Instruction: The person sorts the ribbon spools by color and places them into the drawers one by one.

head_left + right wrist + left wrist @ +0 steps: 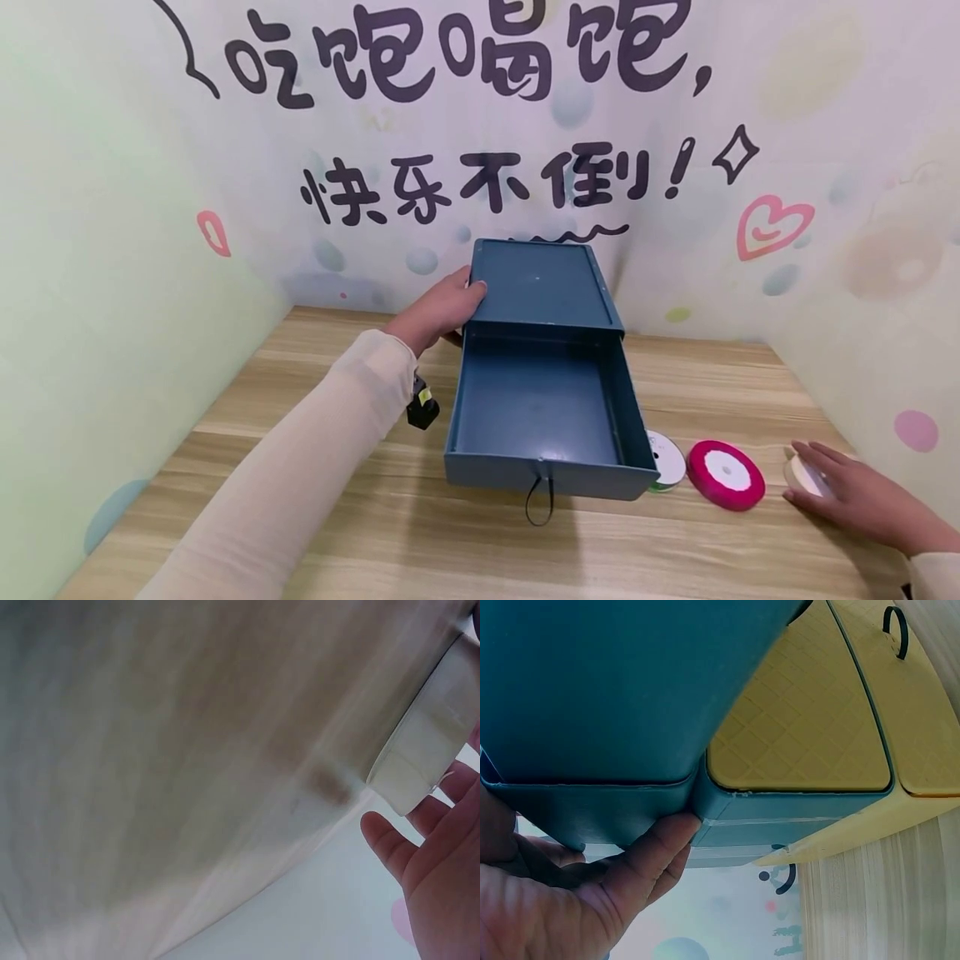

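My left hand grips the left side of a blue drawer box, its thumb on the top edge. The box's front drawer is pulled well out, with nothing in it, and a black pull loop hangs from its front. In the left wrist view, yellow drawer fronts show below the blue one. Far to the right, my right hand holds a cream ribbon roll between thumb and fingers, low over the wooden table.
Beside the cream roll lies a magenta ribbon roll. A white-faced spool is partly hidden behind the drawer's right corner. The wooden table meets a printed wall at the back and pale walls at both sides.
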A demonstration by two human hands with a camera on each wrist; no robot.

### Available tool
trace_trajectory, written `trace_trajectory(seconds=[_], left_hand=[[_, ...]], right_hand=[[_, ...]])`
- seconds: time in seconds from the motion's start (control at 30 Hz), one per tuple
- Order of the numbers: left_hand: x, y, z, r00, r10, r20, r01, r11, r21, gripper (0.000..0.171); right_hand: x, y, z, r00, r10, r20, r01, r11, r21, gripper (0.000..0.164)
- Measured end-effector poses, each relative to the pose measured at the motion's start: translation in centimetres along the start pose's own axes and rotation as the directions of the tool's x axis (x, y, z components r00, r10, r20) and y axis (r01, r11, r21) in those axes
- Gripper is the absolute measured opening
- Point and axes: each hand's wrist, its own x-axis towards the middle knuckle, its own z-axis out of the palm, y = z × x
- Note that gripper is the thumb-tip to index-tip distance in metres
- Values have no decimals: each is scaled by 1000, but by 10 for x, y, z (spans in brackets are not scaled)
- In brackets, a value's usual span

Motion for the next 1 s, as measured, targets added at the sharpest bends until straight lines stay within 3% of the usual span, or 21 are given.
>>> trace_trajectory(seconds=[0.6, 1.0], left_hand=[[0, -1, 0, 1000, -6, -6, 6, 1000, -4, 59], [1, -1, -1, 1000, -1, -4, 1, 1000, -6, 58]], right_hand=[[-2, 0, -1, 999, -19, -46, 22, 998, 58, 83], [0, -1, -6, 998, 3, -57, -1, 1000, 26, 87]])
